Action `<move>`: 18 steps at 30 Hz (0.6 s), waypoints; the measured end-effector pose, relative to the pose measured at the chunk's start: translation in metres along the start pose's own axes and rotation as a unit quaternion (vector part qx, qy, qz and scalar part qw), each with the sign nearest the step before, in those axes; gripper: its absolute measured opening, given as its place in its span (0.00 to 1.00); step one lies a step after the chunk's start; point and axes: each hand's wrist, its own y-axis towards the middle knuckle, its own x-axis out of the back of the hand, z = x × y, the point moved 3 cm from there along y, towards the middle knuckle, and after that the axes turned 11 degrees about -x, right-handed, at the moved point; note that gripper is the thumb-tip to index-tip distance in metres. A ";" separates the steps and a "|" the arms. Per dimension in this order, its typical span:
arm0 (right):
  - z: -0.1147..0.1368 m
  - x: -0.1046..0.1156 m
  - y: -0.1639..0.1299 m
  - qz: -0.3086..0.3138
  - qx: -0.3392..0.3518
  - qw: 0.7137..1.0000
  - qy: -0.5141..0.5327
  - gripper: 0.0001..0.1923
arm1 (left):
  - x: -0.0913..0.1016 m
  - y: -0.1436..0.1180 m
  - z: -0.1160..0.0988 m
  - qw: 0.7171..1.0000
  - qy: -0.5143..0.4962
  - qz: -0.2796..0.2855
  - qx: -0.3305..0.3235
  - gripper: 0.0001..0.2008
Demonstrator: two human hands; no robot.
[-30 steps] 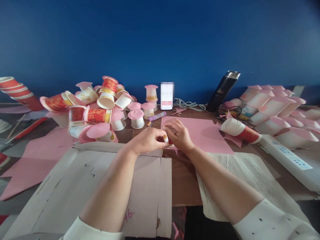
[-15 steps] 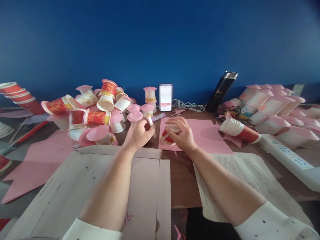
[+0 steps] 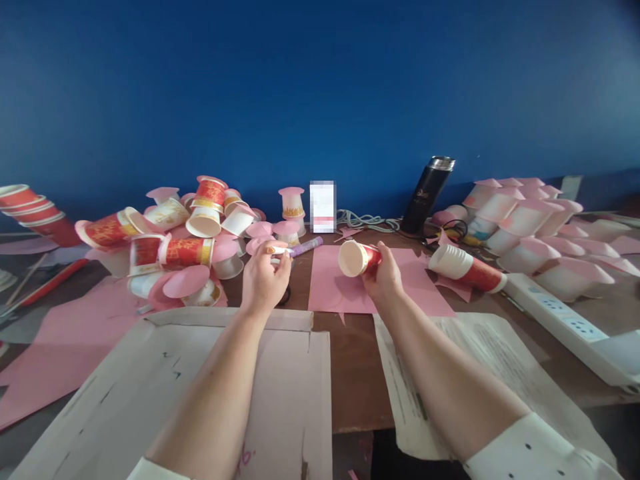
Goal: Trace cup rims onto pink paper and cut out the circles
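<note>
One small white stick [image 3: 281, 252] sits pinched in the left hand [image 3: 264, 280]; the right hand [image 3: 385, 272] grips a tilted red paper cup [image 3: 355, 259] above pink paper [image 3: 326, 288] on a brown surface [image 3: 357, 383]. Positioning the cup seems the current step; the next move calls for a light grip.

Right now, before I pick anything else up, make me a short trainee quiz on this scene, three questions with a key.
1. What does the right hand hold? A, a black bottle; B, a red-patterned paper cup; C, a purple tube.
2. True or false: the power strip lies to the right of the right hand.
3. Fill in: the left hand holds a small item coloured ____ and orange.

Key: 1, B. 2, true. 3, white.
</note>
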 end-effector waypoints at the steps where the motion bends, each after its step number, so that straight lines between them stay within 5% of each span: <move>1: 0.000 -0.001 0.000 0.011 -0.016 1.000 0.016 0.04 | -0.001 0.000 -0.001 1.000 -0.007 0.000 -0.001 0.09; 8: -0.001 -0.007 -0.007 0.078 -0.017 0.997 0.017 0.03 | -0.015 -0.005 -0.009 0.979 -0.127 0.152 0.048 0.11; 13: -0.007 -0.006 -0.006 0.059 -0.041 0.996 -0.048 0.04 | -0.027 -0.012 -0.008 0.974 -0.123 0.184 0.052 0.11; 18: -0.005 -0.003 -0.003 0.057 0.027 0.992 -0.111 0.08 | -0.030 -0.013 -0.007 0.971 -0.111 0.203 0.055 0.11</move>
